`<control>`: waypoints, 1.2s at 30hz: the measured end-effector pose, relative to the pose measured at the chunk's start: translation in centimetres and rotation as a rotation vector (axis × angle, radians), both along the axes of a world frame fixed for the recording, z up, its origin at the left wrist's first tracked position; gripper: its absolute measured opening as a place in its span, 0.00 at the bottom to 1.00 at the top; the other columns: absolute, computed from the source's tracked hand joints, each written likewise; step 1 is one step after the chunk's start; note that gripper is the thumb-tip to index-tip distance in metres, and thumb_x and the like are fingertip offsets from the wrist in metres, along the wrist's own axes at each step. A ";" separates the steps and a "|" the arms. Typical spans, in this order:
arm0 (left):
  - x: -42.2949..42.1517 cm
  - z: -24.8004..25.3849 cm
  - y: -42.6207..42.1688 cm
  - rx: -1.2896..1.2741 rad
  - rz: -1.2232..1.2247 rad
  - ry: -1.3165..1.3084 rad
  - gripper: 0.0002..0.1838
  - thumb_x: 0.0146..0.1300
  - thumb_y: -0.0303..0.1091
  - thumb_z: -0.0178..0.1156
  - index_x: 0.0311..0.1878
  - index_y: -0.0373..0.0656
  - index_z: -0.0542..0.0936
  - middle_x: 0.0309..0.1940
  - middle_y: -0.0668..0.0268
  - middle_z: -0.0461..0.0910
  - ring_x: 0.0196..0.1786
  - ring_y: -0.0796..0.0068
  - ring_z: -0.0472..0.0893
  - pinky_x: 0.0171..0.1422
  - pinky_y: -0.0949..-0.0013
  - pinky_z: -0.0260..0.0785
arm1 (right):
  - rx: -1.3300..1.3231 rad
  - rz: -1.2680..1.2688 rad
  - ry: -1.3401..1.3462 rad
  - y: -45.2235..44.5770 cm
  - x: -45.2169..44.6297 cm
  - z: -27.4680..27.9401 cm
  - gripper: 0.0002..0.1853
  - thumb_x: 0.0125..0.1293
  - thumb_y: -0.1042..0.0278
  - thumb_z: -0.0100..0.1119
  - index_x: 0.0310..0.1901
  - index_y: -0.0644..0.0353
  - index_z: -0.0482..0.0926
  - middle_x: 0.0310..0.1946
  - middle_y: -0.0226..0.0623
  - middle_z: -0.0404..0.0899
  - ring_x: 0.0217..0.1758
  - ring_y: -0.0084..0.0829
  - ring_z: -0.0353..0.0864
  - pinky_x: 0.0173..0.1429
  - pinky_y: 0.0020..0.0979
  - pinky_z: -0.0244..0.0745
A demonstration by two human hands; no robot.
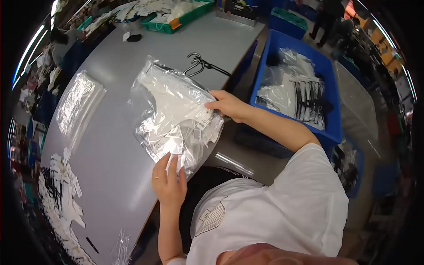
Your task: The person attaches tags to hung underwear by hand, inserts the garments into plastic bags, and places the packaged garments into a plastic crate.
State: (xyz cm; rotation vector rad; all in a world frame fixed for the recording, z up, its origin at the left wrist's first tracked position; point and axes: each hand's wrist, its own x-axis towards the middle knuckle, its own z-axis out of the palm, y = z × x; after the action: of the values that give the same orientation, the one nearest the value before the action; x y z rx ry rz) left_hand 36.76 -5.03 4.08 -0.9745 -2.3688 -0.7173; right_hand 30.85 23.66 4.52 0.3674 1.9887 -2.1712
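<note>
A clear plastic bag with a white garment [170, 104] inside lies tilted over the table's edge. A small barcode label shows near its right side. My right hand [227, 105] pinches the bag at its upper right edge, thumb on top. Against the lower edge of the bag rests my left hand [170, 182], fingers stretched out and a ring on one of them. Black hanger hooks [194, 64] stick out beyond the bag's top. Whether all of them belong to the bagged garment I cannot tell.
A stack of clear bags [81, 106] lies on the grey table [119, 172], with white garments [62, 194] below it. A green tray [159, 27] stands at the back. To the right, a blue bin [333, 106] holds several bagged garments on black hangers.
</note>
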 end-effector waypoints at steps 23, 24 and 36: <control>-4.5 -4.4 6.5 -0.344 0.157 -0.068 0.24 0.59 0.27 0.61 0.60 0.40 0.73 0.56 0.57 0.74 0.54 0.56 0.74 0.62 0.59 0.65 | 0.607 -1.143 -0.089 58.3 12.4 -13.9 0.28 0.65 0.66 0.56 0.68 0.55 0.67 0.49 0.44 0.80 0.46 0.38 0.80 0.48 0.32 0.73; -4.5 -4.3 6.4 -0.347 0.166 -0.062 0.24 0.58 0.27 0.62 0.60 0.40 0.73 0.56 0.58 0.74 0.54 0.56 0.74 0.62 0.59 0.65 | 0.929 -1.127 -0.339 57.1 13.0 -15.7 0.30 0.65 0.61 0.53 0.70 0.48 0.64 0.51 0.47 0.80 0.49 0.46 0.80 0.52 0.41 0.73; -5.4 -5.5 3.3 -0.242 0.196 0.034 0.21 0.59 0.33 0.63 0.56 0.44 0.74 0.53 0.63 0.75 0.52 0.62 0.76 0.60 0.64 0.67 | 1.484 -0.807 -0.487 56.4 6.3 -20.1 0.22 0.69 0.64 0.52 0.64 0.53 0.71 0.51 0.43 0.81 0.52 0.40 0.79 0.59 0.36 0.71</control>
State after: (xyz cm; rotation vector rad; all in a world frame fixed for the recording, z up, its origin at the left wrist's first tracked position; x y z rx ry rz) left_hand 31.40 -1.71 -1.39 -0.8243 -2.5174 -0.3436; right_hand 37.13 80.10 -15.63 1.8216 2.8947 -0.1221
